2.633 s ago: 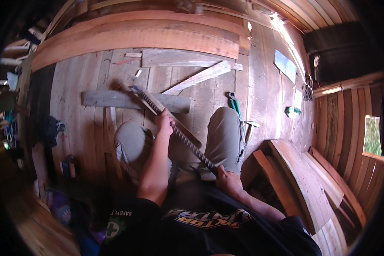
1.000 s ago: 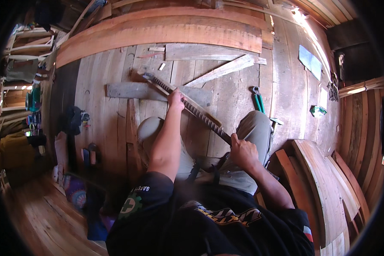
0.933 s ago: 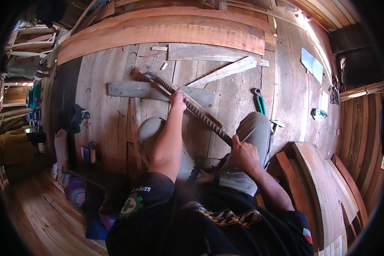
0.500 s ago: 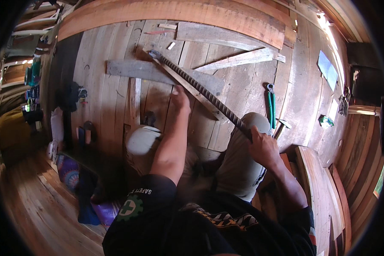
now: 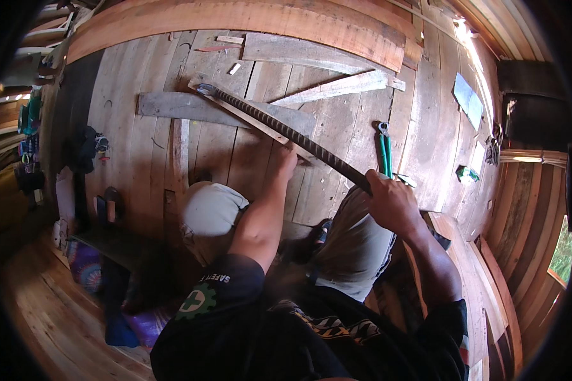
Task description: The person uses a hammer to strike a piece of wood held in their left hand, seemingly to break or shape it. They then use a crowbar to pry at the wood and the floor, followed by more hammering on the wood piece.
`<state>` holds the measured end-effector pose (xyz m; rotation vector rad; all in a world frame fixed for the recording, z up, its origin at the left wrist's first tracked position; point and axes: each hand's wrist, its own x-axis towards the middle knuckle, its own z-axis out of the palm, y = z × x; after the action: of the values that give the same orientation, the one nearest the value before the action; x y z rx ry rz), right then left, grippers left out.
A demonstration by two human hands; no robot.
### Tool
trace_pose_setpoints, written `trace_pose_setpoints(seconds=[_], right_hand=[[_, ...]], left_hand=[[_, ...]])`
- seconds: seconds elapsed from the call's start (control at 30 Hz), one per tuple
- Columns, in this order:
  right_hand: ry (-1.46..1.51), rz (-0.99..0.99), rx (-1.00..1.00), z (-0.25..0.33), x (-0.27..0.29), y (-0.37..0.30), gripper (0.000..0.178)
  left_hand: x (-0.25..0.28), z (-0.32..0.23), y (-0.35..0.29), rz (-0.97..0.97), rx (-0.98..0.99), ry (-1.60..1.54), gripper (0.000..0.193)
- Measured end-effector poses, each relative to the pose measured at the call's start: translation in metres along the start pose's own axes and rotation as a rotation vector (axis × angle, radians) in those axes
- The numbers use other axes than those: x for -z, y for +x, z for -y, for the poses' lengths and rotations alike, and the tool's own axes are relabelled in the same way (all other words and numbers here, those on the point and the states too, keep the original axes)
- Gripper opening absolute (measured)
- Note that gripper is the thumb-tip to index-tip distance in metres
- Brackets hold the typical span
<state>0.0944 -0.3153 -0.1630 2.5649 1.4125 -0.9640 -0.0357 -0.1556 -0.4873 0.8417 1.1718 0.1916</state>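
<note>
A long, dark ribbed steel pry bar (image 5: 279,130) slants across the work area, its flattened far tip over the upper end of a thin wooden strip (image 5: 251,122). My right hand (image 5: 393,202) is closed around the bar's near end, above my right knee. My left hand (image 5: 288,162) is at the strip's lower edge, fingers curled against it; the bar passes just above. Under the strip lies a grey weathered board (image 5: 165,105) on the plank floor. How firmly the left fingers grip the strip is partly hidden.
Green-handled pincers (image 5: 385,149) lie right of the bar, near a partly hidden metal tool head (image 5: 405,180). Loose boards (image 5: 333,89) and a long reddish plank (image 5: 235,19) are farther off. Stacked planks (image 5: 461,247) stand at my right; a blue sheet (image 5: 467,101) lies beyond.
My left hand has shifted along the strip toward its near end and now touches it. The right hand keeps hold of the pry bar. The whole view has moved slightly.
</note>
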Motion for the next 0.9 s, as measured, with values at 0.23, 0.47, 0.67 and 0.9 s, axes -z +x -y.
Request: trace_pose_setpoints(seconds=[0.23, 0.47, 0.67, 0.9], right_hand=[[-0.053, 0.022, -0.089, -0.018, 0.023, 0.003, 0.025], [0.016, 0.047, -0.073, -0.037, 0.006, 0.008, 0.023], [0.054, 0.075, 0.048, -0.044, -0.002, 0.022, 0.023], [0.078, 0.077, -0.095, -0.069, -0.020, 0.009, 0.028]], left_hand=[[-0.026, -0.012, 0.014, 0.050, 0.021, 0.146, 0.026], [-0.023, -0.003, 0.015, -0.009, 0.003, 0.206, 0.049], [0.032, 0.004, 0.035, -0.113, -0.091, 0.268, 0.025], [0.018, -0.123, 0.014, -0.664, -0.418, -0.095, 0.071]])
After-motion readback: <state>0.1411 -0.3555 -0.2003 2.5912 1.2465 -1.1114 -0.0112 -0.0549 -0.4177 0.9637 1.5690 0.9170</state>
